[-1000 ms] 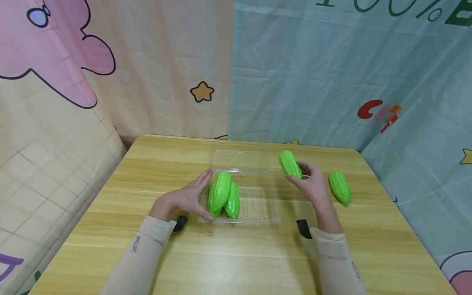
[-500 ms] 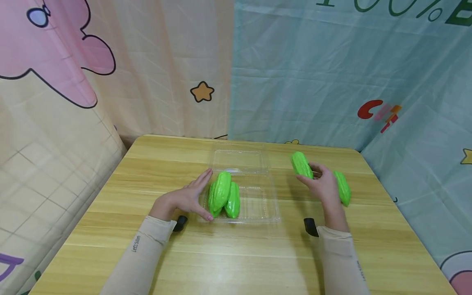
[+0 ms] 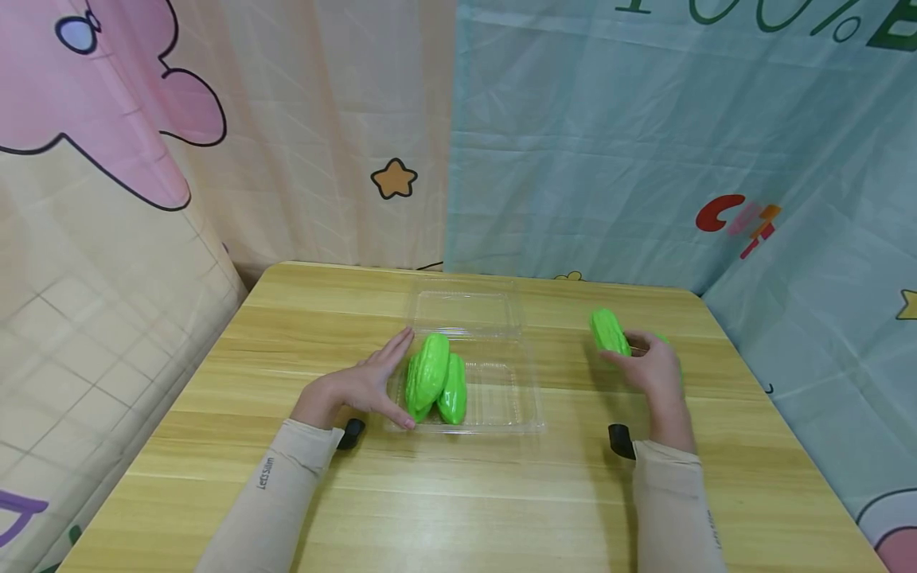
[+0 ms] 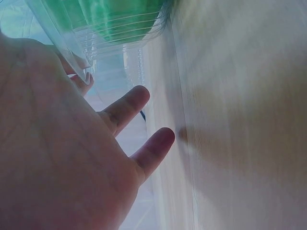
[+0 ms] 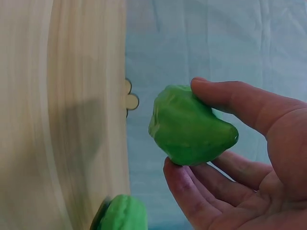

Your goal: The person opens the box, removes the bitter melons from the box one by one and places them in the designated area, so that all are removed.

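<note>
The left hand (image 3: 361, 384) is being kept flat against the left wall of the clear tray (image 3: 501, 414), near the middle of the worktop (image 3: 458, 493); its grip is released, the fingers lying straight along the plastic, as the left wrist view also shows. No shift is being seen here over the last second. Two green gourds (image 3: 433, 380) are lying in the left half of the tray, side by side and touching, while the right half is being left bare. The tray's hinged lid (image 3: 466, 310) is lying open toward the far edge.

The change is being made on the right. A third gourd (image 3: 609, 332) is being held in the right hand (image 3: 648, 368), the grip closed round it with thumb on top and fingers beneath, as the right wrist view makes plain (image 5: 192, 125). Over the last second this gourd is being carried away from the tray, toward the right edge of the worktop, and slightly lower. A fourth gourd (image 5: 122, 213) is lying on the worktop just beside the hand; in the head view it is now almost wholly hidden behind the hand, only a sliver of green being seen.

Judging by this drift, the held gourd is being brought alongside the loose one rather than toward the tray, so the tray is probably not being filled at this moment; whether the gourd is being set down cannot be told.
</note>
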`<action>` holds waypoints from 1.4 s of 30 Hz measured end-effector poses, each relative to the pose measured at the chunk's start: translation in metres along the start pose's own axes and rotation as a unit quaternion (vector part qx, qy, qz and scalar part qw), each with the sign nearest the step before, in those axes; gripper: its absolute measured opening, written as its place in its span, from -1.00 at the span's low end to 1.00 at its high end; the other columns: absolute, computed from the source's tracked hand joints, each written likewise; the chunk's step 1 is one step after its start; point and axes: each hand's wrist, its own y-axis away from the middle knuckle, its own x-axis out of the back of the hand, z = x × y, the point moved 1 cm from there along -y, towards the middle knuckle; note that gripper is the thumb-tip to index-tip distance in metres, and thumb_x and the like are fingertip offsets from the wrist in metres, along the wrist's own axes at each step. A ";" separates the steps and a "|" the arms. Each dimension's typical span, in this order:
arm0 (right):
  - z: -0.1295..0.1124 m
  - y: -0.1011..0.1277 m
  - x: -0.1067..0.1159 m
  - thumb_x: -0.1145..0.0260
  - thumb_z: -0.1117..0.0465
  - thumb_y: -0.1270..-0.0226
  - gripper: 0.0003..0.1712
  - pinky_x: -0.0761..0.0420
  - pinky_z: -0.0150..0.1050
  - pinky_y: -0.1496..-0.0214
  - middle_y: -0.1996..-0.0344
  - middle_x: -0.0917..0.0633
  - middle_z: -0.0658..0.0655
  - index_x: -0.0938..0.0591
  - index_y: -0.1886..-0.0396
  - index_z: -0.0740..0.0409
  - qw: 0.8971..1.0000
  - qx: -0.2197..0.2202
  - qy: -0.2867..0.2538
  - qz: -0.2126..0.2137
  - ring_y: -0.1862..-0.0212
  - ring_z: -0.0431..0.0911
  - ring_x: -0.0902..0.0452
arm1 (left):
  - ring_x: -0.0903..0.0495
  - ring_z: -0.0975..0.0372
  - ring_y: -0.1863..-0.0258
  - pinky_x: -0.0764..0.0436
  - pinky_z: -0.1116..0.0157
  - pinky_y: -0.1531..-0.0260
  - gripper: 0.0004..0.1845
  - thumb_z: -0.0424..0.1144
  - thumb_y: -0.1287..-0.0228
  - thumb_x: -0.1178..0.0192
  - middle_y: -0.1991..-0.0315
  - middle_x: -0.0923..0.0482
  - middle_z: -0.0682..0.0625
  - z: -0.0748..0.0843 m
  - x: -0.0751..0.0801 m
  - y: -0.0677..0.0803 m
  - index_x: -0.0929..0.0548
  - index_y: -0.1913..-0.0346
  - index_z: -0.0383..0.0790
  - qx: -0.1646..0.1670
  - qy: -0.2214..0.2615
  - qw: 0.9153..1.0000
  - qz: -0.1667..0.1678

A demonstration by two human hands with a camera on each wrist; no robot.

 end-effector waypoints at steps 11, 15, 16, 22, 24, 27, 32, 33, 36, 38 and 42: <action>0.023 -0.006 0.006 -0.49 0.09 -0.25 -0.14 -0.45 0.17 -0.22 -0.27 -0.45 0.52 -0.38 -0.39 0.48 0.999 -0.034 0.036 0.008 -0.25 0.35 -0.38 | 0.37 -0.20 -0.54 0.18 -0.37 -0.35 0.60 0.18 0.18 -0.63 -0.61 0.56 -0.15 0.001 0.000 0.001 0.43 -0.60 -0.21 -0.005 0.002 1.000 0.003; 0.026 -0.005 0.008 -0.49 0.12 -0.22 -0.14 -0.42 0.21 -0.23 -0.24 -0.44 0.56 -0.37 -0.37 0.52 0.998 -0.039 0.056 0.015 -0.22 0.37 -0.37 | 0.36 -0.20 -0.54 0.18 -0.37 -0.35 0.60 0.18 0.18 -0.63 -0.61 0.55 -0.16 0.001 0.000 0.000 0.43 -0.60 -0.24 -0.007 0.000 1.000 0.005; 0.027 -0.005 0.008 -0.49 0.12 -0.22 -0.14 -0.42 0.21 -0.23 -0.24 -0.45 0.56 -0.38 -0.37 0.52 0.997 -0.039 0.059 0.016 -0.22 0.38 -0.37 | 0.36 -0.20 -0.54 0.18 -0.37 -0.35 0.60 0.18 0.18 -0.63 -0.61 0.55 -0.15 0.001 0.000 0.000 0.43 -0.60 -0.24 -0.006 0.000 1.000 0.005; 0.030 -0.005 0.008 -0.49 0.17 -0.22 -0.14 -0.39 0.24 -0.25 -0.24 -0.42 0.58 -0.35 -0.36 0.57 0.997 -0.048 0.066 0.014 -0.23 0.39 -0.34 | 0.36 -0.21 -0.54 0.19 -0.38 -0.35 0.59 0.16 0.17 -0.63 -0.61 0.56 -0.13 0.001 0.000 0.000 0.44 -0.60 -0.21 -0.001 0.004 1.000 0.003; 0.031 -0.005 0.007 -0.47 0.19 -0.23 -0.15 -0.38 0.25 -0.27 -0.26 -0.40 0.59 -0.34 -0.36 0.58 0.996 -0.054 0.067 0.012 -0.24 0.40 -0.33 | 0.37 -0.21 -0.54 0.19 -0.38 -0.35 0.59 0.16 0.17 -0.63 -0.61 0.56 -0.13 0.001 0.000 0.000 0.44 -0.60 -0.20 0.000 0.005 1.000 0.002; 0.032 -0.005 0.006 -0.47 0.21 -0.23 -0.15 -0.36 0.26 -0.28 -0.26 -0.39 0.60 -0.33 -0.36 0.59 0.996 -0.058 0.072 0.013 -0.25 0.41 -0.31 | 0.37 -0.21 -0.54 0.19 -0.37 -0.35 0.59 0.17 0.17 -0.63 -0.61 0.56 -0.13 0.001 0.000 0.000 0.44 -0.60 -0.20 0.000 0.005 1.000 0.002; 0.035 -0.006 0.004 -0.48 0.22 -0.20 -0.16 -0.37 0.26 -0.27 -0.23 -0.41 0.61 -0.35 -0.33 0.61 0.995 -0.055 0.083 0.022 -0.22 0.42 -0.34 | 0.37 -0.20 -0.54 0.18 -0.36 -0.36 0.59 0.18 0.17 -0.63 -0.61 0.56 -0.14 0.002 0.000 0.000 0.45 -0.60 -0.18 0.001 0.002 1.000 0.001; 0.036 -0.006 0.004 -0.49 0.23 -0.19 -0.16 -0.37 0.26 -0.26 -0.23 -0.41 0.61 -0.35 -0.33 0.61 0.995 -0.055 0.084 0.023 -0.22 0.42 -0.34 | 0.37 -0.20 -0.54 0.18 -0.36 -0.36 0.59 0.18 0.17 -0.63 -0.61 0.56 -0.14 0.002 0.000 0.000 0.45 -0.60 -0.18 0.001 0.001 1.000 0.001; 0.036 -0.006 0.004 -0.49 0.23 -0.19 -0.16 -0.37 0.26 -0.26 -0.23 -0.41 0.60 -0.35 -0.33 0.60 0.994 -0.058 0.087 0.025 -0.22 0.42 -0.34 | 0.37 -0.20 -0.54 0.17 -0.35 -0.36 0.59 0.18 0.17 -0.62 -0.61 0.56 -0.13 0.002 0.000 0.000 0.45 -0.60 -0.19 0.000 -0.003 1.000 0.001; 0.037 -0.007 0.003 -0.49 0.23 -0.19 -0.16 -0.36 0.26 -0.27 -0.24 -0.41 0.60 -0.35 -0.34 0.60 0.994 -0.059 0.091 0.024 -0.22 0.42 -0.33 | 0.37 -0.19 -0.54 0.17 -0.35 -0.36 0.59 0.19 0.17 -0.62 -0.61 0.56 -0.13 0.002 0.000 -0.001 0.45 -0.60 -0.19 0.000 -0.004 1.000 0.001; 0.040 -0.008 0.001 -0.50 0.22 -0.18 -0.15 -0.37 0.26 -0.27 -0.24 -0.41 0.60 -0.35 -0.34 0.59 0.992 -0.061 0.104 0.025 -0.22 0.42 -0.33 | 0.38 -0.19 -0.54 0.19 -0.36 -0.36 0.59 0.20 0.17 -0.62 -0.61 0.57 -0.12 0.001 0.000 0.000 0.45 -0.60 -0.16 0.004 -0.006 1.000 -0.001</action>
